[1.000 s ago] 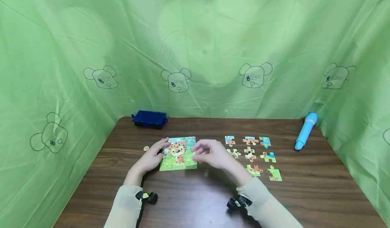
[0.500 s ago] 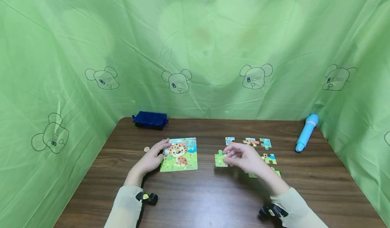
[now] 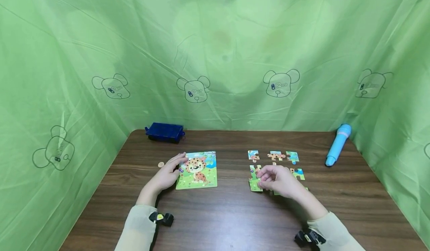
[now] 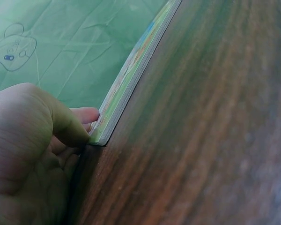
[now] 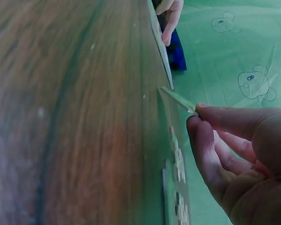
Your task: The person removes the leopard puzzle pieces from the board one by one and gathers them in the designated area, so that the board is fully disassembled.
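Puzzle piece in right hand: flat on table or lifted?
Tilted: the puzzle piece is pinched by the right hand, one edge raised off the table.

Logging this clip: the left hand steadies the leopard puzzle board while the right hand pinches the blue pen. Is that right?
Not quite. The right hand pinches a puzzle piece, as the head view shows; the blue pen lies untouched at the table's far right. The left hand does steady the leopard puzzle board.

Several loose puzzle pieces [image 3: 297, 173] partly hidden beneath the right hand [image 3: 279, 180].
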Action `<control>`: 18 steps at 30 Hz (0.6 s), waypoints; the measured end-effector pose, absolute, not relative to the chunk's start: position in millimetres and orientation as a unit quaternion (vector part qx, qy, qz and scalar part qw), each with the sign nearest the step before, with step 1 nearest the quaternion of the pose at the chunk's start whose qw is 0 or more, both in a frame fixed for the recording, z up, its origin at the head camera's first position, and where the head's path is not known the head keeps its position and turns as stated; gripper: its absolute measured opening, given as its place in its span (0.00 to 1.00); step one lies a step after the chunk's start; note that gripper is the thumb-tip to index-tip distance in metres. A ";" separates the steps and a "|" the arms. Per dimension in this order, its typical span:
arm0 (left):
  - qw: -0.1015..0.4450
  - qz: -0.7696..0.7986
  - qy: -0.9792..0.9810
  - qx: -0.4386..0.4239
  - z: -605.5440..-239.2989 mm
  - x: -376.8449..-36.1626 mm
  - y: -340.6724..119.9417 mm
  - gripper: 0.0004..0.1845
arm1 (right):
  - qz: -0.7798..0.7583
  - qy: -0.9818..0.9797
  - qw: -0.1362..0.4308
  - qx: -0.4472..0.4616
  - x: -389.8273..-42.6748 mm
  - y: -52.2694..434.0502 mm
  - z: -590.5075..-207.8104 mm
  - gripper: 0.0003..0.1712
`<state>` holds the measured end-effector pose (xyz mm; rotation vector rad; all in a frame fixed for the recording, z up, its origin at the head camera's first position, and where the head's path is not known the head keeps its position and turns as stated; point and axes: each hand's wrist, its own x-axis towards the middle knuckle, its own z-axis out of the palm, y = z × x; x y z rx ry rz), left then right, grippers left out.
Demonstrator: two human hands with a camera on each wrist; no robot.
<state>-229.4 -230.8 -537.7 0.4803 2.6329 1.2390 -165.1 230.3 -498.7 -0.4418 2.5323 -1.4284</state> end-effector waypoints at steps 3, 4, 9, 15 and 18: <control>0.095 0.419 0.889 0.160 -538.5 -229.6 -231.3 0.30 | -0.463 0.868 0.095 -0.152 -166.8 232.2 -499.9 0.10; 0.095 0.419 0.889 0.160 -538.6 -229.5 -231.3 0.31 | -0.457 0.871 0.092 -0.154 -166.9 233.0 -499.9 0.10; 0.098 0.421 0.888 0.157 -537.9 -229.2 -230.8 0.31 | -0.424 0.886 0.074 -0.174 -167.6 236.7 -500.3 0.11; 0.100 0.423 0.887 0.156 -537.3 -229.1 -231.0 0.30 | -0.382 0.899 0.063 -0.204 -169.7 240.6 -499.0 0.11; 0.100 0.422 0.888 0.153 -537.5 -228.8 -231.6 0.30 | -0.367 0.902 0.065 -0.215 -170.7 242.0 -498.6 0.10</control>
